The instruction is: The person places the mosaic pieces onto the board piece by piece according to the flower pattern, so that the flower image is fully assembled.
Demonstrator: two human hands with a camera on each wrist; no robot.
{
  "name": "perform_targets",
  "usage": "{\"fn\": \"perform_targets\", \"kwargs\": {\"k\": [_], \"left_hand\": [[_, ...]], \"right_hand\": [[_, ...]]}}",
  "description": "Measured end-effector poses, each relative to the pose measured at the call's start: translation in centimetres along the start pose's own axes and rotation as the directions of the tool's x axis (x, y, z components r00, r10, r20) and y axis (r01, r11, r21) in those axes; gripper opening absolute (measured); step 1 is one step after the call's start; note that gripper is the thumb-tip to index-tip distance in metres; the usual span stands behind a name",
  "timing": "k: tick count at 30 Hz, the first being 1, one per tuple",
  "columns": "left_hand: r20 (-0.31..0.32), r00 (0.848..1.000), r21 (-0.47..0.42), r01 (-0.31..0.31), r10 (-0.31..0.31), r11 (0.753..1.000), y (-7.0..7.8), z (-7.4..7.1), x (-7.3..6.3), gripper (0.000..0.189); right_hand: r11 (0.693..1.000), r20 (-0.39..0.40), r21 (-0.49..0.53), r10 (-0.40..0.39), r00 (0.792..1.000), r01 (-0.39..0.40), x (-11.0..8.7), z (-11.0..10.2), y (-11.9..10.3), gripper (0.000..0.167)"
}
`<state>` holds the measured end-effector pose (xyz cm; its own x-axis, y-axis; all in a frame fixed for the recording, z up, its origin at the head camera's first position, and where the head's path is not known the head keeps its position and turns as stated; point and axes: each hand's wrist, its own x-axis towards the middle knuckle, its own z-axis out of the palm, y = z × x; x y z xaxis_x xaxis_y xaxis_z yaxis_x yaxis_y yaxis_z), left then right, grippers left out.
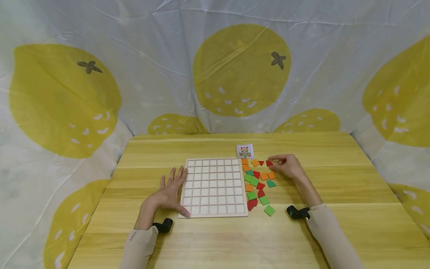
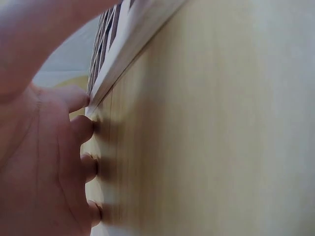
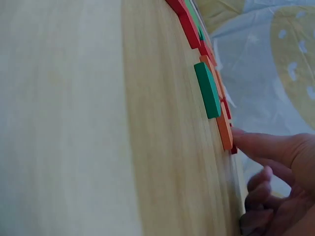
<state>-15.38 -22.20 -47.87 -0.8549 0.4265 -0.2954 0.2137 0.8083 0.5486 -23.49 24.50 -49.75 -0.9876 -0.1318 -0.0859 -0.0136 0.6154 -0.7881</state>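
Observation:
A square wooden grid board (image 1: 215,215) lies flat on the table, its cells bare. My left hand (image 1: 169,192) spreads along its left side, thumb at the near left corner and index finger at the far part of that edge. In the left wrist view the fingers (image 2: 81,129) reach down to the tabletop beside the board's rim (image 2: 133,49). To the right of the board, my right hand (image 1: 288,167) has thumb and index finger on either side of a red quarter-circle tile (image 1: 269,163), pinching it at the table. The right wrist view shows the thumb (image 3: 261,145) against this tile.
Between board and right hand lie several loose flat tiles: orange squares (image 1: 264,176), green squares (image 1: 269,210), red pieces (image 1: 252,204) and teal quarter-circles (image 1: 271,183). A small printed pattern card (image 1: 245,151) sits beyond the board's far right corner. A lemon-print cloth (image 1: 319,74) hangs behind the table.

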Motion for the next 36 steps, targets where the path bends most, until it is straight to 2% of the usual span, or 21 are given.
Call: {"fn": "perform_targets", "kwargs": {"k": [4,9,12,17,26,30,36], "left_hand": [[0.005,1.000,0.001,-0.005,0.005,1.000,-0.1,-0.1,-0.1,0.158],[0.008,1.000,0.001,-0.017,0.017,1.000,-0.3,-0.1,-0.1,0.158],[0.009,1.000,0.001,-0.026,0.026,1.000,-0.4,-0.1,-0.1,0.159],[0.008,0.999,0.002,-0.036,0.036,0.999,-0.7,0.0,-0.1,0.159],[0.013,0.999,0.003,-0.037,0.037,0.999,-0.7,0.0,-0.1,0.158],[0.011,0.999,0.010,-0.035,0.035,0.999,-0.5,0.1,-0.2,0.157],[0.020,1.000,0.036,-0.022,0.022,0.999,-0.2,0.0,-0.2,0.157]], "right_hand": [[1.000,-0.037,-0.012,0.000,0.999,0.000,0.3,0.3,-0.1,0.034],[1.000,-0.011,-0.011,-0.016,1.000,0.015,0.4,0.4,-0.2,0.031],[1.000,-0.009,0.005,0.005,1.000,-0.005,0.3,0.1,-0.1,0.032],[0.999,-0.050,0.026,0.037,0.998,-0.036,0.2,-0.1,0.1,0.035],[1.000,-0.024,0.017,0.015,1.000,-0.015,0.3,0.1,-0.1,0.034],[0.999,0.000,0.052,-0.013,1.000,0.013,0.3,0.5,-1.2,0.032],[0.990,0.090,0.136,-0.051,0.995,0.039,0.8,2.6,-4.7,0.031]]}}
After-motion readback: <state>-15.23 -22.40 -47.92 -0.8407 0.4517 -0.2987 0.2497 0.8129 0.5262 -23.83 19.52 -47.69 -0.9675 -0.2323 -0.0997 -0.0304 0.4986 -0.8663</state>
